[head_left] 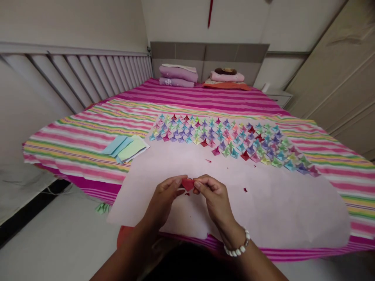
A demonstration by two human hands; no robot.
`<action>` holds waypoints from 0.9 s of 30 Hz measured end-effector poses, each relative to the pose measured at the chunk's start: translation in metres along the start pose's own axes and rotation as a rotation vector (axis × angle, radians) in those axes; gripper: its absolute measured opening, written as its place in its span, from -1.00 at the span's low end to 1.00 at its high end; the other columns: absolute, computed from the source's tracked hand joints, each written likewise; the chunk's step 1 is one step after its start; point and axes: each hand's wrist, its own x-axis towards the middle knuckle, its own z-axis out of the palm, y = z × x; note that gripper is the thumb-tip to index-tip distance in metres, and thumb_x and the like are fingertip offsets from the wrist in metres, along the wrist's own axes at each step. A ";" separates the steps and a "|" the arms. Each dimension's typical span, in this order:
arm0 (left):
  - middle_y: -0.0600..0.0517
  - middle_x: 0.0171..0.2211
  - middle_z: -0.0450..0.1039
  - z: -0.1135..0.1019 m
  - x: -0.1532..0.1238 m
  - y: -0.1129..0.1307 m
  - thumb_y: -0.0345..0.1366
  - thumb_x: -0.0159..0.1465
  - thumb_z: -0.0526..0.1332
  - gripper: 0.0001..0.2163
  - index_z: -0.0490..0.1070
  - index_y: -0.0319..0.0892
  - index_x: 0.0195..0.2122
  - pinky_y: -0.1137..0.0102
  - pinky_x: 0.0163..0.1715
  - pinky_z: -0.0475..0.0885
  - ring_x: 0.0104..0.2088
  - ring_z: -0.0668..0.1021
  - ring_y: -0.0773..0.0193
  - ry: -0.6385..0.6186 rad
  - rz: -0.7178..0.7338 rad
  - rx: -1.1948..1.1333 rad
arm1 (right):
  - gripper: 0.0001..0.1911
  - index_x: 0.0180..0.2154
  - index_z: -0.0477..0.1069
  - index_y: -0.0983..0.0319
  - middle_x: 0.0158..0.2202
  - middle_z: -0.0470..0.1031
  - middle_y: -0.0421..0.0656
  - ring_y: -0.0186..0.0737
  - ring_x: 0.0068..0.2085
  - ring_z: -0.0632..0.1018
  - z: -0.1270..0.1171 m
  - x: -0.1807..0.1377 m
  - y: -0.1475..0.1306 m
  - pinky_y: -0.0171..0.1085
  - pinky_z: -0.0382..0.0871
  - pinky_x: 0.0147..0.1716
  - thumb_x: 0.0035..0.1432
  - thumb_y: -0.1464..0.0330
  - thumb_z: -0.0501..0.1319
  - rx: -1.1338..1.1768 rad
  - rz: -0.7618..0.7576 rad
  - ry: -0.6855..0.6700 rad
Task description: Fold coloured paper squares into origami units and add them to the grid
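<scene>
Between my two hands is a small piece of folded red paper [188, 184], pointed at the bottom. My left hand [165, 197] pinches its left edge between thumb and fingers. On the opposite edge, my right hand [213, 195] grips it the same way; a white bead bracelet circles that wrist. Both hands are above a large pale pink sheet [281, 207]. Small red paper scraps [245, 190] lie on the sheet. Beyond my hands stand rows of small folded paper pieces [231, 138] in blue, purple, green, pink and red.
A stack of light blue and green paper [125, 149] rests on the striped bedspread [73, 134], left of the sheet. Folded bedding [178, 75] sits by the headboard. White railings [93, 74] run along the left. Something green and crumpled [102, 208] lies on the floor.
</scene>
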 end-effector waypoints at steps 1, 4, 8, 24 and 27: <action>-0.03 -0.21 0.59 0.002 0.000 -0.001 -0.16 0.12 0.36 -0.72 0.56 -0.14 -0.16 0.34 -0.17 0.40 -0.19 0.55 0.21 -0.023 -0.029 -0.019 | -0.94 -0.42 0.56 0.18 -0.51 0.48 -0.23 -0.28 -0.45 0.46 0.000 0.000 0.000 -0.25 0.36 -0.37 0.03 0.32 0.35 -0.006 -0.014 0.026; 0.00 -0.34 0.58 0.006 -0.001 -0.006 -0.26 -0.01 0.45 -0.71 0.56 -0.17 -0.24 0.39 -0.26 0.41 -0.31 0.56 0.28 -0.026 -0.071 -0.072 | -0.93 -0.40 0.56 0.17 -0.44 0.51 -0.21 -0.27 -0.42 0.47 0.001 -0.001 0.001 -0.24 0.37 -0.36 0.04 0.31 0.35 -0.025 -0.059 0.083; 0.06 -0.51 0.51 0.006 0.002 -0.007 -0.26 -0.04 0.47 -0.79 0.56 -0.22 -0.41 0.43 -0.32 0.40 -0.45 0.49 0.38 0.026 -0.070 -0.155 | -0.90 -0.39 0.55 0.17 -0.44 0.51 -0.20 -0.27 -0.42 0.45 0.000 -0.003 0.000 -0.26 0.34 -0.38 0.01 0.30 0.38 -0.034 -0.038 0.022; 0.08 -0.52 0.39 0.000 -0.001 0.006 -0.25 0.14 0.31 -0.87 0.50 -0.21 -0.38 0.42 -0.37 0.27 -0.45 0.39 0.33 -0.117 0.049 0.222 | -0.86 -0.39 0.58 0.19 -0.43 0.55 -0.18 -0.28 -0.41 0.45 -0.004 0.002 0.002 -0.25 0.30 -0.34 -0.04 0.29 0.40 0.060 0.127 -0.076; 0.07 -0.50 0.40 -0.003 0.000 0.007 -0.24 0.15 0.29 -0.86 0.49 -0.21 -0.36 0.42 -0.36 0.27 -0.44 0.38 0.33 -0.155 0.033 0.258 | -0.85 -0.40 0.58 0.21 -0.49 0.53 -0.20 -0.33 -0.49 0.41 -0.005 0.002 0.002 -0.29 0.28 -0.44 -0.05 0.27 0.41 0.063 0.140 -0.093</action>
